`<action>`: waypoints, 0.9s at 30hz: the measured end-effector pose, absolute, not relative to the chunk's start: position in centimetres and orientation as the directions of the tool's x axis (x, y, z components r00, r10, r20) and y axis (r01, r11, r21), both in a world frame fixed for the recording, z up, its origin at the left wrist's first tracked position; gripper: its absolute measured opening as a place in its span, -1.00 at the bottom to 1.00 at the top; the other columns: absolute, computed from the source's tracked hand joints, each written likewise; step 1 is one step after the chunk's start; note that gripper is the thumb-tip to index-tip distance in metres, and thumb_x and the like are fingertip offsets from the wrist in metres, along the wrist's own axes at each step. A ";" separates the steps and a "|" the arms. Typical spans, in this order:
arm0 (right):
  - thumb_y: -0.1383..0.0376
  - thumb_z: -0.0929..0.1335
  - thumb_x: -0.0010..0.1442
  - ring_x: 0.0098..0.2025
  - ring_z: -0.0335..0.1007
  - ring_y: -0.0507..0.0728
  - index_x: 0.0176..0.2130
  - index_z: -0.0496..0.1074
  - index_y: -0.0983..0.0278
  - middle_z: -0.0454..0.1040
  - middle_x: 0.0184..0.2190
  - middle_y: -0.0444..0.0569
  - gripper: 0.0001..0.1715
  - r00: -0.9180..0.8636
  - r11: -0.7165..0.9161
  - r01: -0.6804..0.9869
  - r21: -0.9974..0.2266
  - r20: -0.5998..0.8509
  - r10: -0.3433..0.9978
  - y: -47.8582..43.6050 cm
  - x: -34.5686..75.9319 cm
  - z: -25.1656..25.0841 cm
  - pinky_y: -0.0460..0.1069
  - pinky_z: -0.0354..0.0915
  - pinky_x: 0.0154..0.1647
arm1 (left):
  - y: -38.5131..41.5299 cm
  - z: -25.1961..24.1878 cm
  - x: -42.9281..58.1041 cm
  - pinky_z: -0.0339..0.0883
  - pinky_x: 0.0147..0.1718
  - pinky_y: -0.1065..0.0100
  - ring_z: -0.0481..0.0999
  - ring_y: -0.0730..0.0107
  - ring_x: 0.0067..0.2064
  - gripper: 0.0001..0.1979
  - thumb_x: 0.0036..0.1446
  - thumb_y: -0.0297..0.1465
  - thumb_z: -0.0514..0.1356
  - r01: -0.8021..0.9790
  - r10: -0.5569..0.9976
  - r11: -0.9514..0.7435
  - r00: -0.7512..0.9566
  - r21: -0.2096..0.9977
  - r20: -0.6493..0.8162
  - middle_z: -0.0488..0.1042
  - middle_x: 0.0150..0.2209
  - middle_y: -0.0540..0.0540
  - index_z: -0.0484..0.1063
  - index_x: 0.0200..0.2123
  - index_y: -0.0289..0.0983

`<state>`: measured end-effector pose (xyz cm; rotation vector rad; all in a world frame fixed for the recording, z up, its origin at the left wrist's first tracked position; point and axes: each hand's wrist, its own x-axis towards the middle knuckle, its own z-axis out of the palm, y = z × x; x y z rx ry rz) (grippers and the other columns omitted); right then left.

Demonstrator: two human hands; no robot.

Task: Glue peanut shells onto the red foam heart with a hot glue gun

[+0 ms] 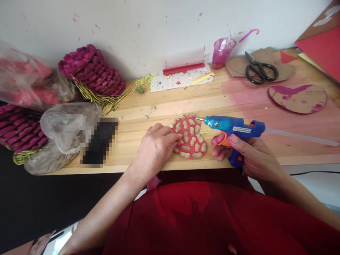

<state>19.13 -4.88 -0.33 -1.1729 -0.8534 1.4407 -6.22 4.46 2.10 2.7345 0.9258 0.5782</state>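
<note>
A blue hot glue gun [231,126] is in my right hand [255,152], whose fingers wrap round its handle near the orange trigger. Its metal nozzle points left over the far edge of a red piece [189,143] on the table. Peanuts in their shells [197,147] cover that piece, spaced apart with red showing between them. My left hand [159,143] is closed at the piece's left edge, fingertips bent down together on it. What those fingertips hold, if anything, is hidden. A clear glue stick [300,136] sticks out from the gun's back.
Black-handled scissors [261,71] lie on cardboard at the back right, near a heart-shaped cardboard piece [297,99]. A pink-stained plastic cup [223,53] stands by the wall. Left are magenta layered pieces [92,71], plastic bags [63,131] and a blurred black object [99,141].
</note>
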 end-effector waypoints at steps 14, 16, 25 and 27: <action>0.07 0.43 0.28 -0.35 0.58 0.09 -0.23 0.66 0.14 0.65 -0.32 -0.05 -0.75 0.010 -0.194 -0.281 -0.940 -0.205 0.979 -4.9 19.1 -0.4 -0.10 0.49 -0.36 | 4.4 2.1 -5.9 0.35 -0.19 0.21 0.40 0.24 -0.25 -0.87 0.30 -0.44 0.22 0.575 0.626 -0.779 0.736 0.249 0.259 0.55 -0.34 -0.10 0.59 -0.28 -0.27; 0.07 0.43 0.27 -0.36 0.58 0.08 -0.23 0.66 0.15 0.65 -0.33 -0.04 -0.75 0.007 -0.190 -0.285 -0.939 -0.201 0.980 -4.8 19.1 -0.4 -0.10 0.49 -0.36 | 4.4 2.2 -5.9 0.34 -0.20 0.22 0.39 0.24 -0.25 -0.87 0.30 -0.43 0.22 0.575 0.620 -0.784 0.741 0.235 0.257 0.54 -0.35 -0.10 0.59 -0.28 -0.27; 0.08 0.43 0.29 -0.37 0.57 0.07 -0.26 0.63 0.22 0.65 -0.35 -0.01 -0.72 0.008 -0.197 -0.291 -0.936 -0.208 0.978 -4.9 19.1 -0.2 -0.10 0.48 -0.35 | 3.8 2.8 -5.4 0.36 -0.22 0.24 0.41 0.20 -0.22 -0.84 0.31 -0.50 0.18 0.593 0.612 -0.791 0.760 0.152 0.218 0.53 -0.34 -0.12 0.53 -0.34 -0.31; 0.06 0.43 0.28 -0.36 0.57 0.08 -0.28 0.63 0.23 0.64 -0.35 -0.01 -0.70 0.009 -0.204 -0.282 -0.937 -0.216 0.976 -4.9 19.1 -0.2 -0.10 0.47 -0.36 | 3.7 2.7 -5.4 0.36 -0.21 0.23 0.42 0.19 -0.21 -0.83 0.31 -0.49 0.17 0.601 0.615 -0.788 0.757 0.134 0.223 0.53 -0.33 -0.13 0.53 -0.33 -0.30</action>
